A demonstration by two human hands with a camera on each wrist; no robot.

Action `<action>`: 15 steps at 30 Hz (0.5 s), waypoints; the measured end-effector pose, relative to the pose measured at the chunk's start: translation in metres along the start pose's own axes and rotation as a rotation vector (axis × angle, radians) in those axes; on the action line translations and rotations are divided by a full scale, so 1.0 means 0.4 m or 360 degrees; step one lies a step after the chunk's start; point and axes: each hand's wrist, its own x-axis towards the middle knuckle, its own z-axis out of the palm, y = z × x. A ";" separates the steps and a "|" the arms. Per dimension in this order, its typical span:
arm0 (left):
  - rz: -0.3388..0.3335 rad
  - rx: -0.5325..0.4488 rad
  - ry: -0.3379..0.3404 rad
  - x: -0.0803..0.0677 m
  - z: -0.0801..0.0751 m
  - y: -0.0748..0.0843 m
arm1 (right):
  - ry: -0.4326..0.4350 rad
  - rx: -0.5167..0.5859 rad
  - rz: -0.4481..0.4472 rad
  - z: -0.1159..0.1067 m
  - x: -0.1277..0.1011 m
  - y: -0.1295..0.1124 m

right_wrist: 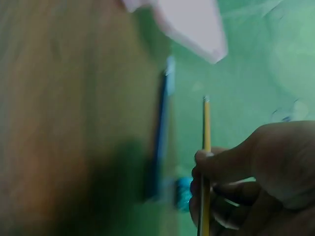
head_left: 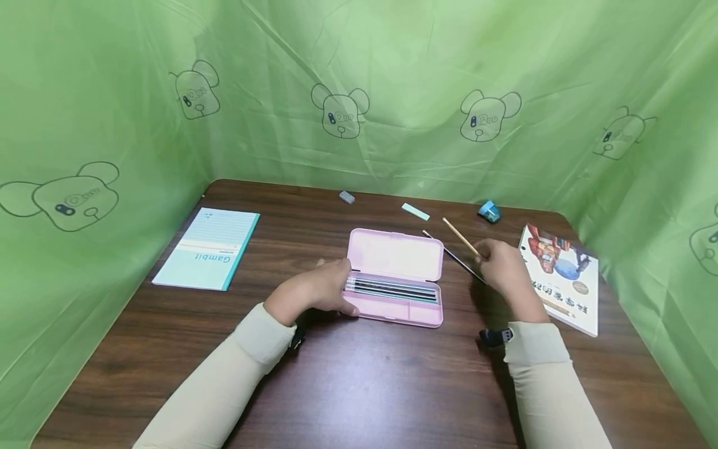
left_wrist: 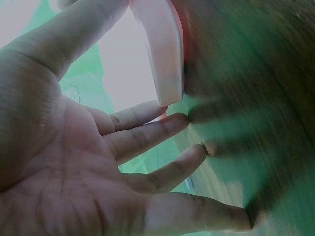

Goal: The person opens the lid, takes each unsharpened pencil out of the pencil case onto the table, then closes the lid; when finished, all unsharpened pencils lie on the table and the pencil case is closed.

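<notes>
pencil case (head_left: 381, 307), lid (head_left: 395, 255) back, pencils (head_left: 395, 290) inside; l. hand (head_left: 315, 288), fingers apart, touching its l. end; r. hand (head_left: 507, 271) pinching yellow pencil (head_left: 460, 237) nr dark pencil (head_left: 461, 262).

Green curtain (head_left: 415, 56) — cartoon-printed, Gambit notebook (head_left: 207, 249), illustrated book (head_left: 563, 280)

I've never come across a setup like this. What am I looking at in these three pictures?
There's no machine: each grip is simply a person's bare hand. The wide picture comes from a camera worn on the head; the two close ones come from cameras on the wrists. On the brown table lie a notebook, a small gray block, a pale strip, a small blue object, a dark pencil and a book. The left grip touches an open pink case with pencils inside; the right grip pinches a yellow pencil.
</notes>
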 end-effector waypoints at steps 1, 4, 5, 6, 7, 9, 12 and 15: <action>0.0000 0.0002 0.0001 0.000 0.001 0.000 | -0.0035 -0.0022 0.0027 0.006 0.002 0.016; -0.0002 0.0007 0.0004 0.001 0.002 -0.002 | -0.0102 -0.0056 0.0088 0.021 0.007 0.045; -0.0001 0.0009 0.0006 0.002 0.002 -0.002 | -0.0111 -0.0063 0.0098 0.025 0.009 0.051; 0.0001 0.0011 0.0006 0.002 0.002 -0.003 | -0.0114 -0.0070 0.0101 0.029 0.010 0.057; 0.0002 0.0010 0.0007 0.003 0.002 -0.003 | -0.0115 -0.0071 0.0110 0.032 0.012 0.061; 0.0006 0.0012 0.0009 0.003 0.002 -0.003 | -0.0097 -0.0080 0.0126 0.044 0.021 0.078; 0.0005 0.0019 0.0009 0.003 0.001 -0.002 | -0.0127 -0.0058 0.0142 0.052 0.031 0.099; -0.0002 0.0020 0.0005 0.002 0.001 0.000 | -0.0139 -0.0055 0.0136 0.068 0.046 0.128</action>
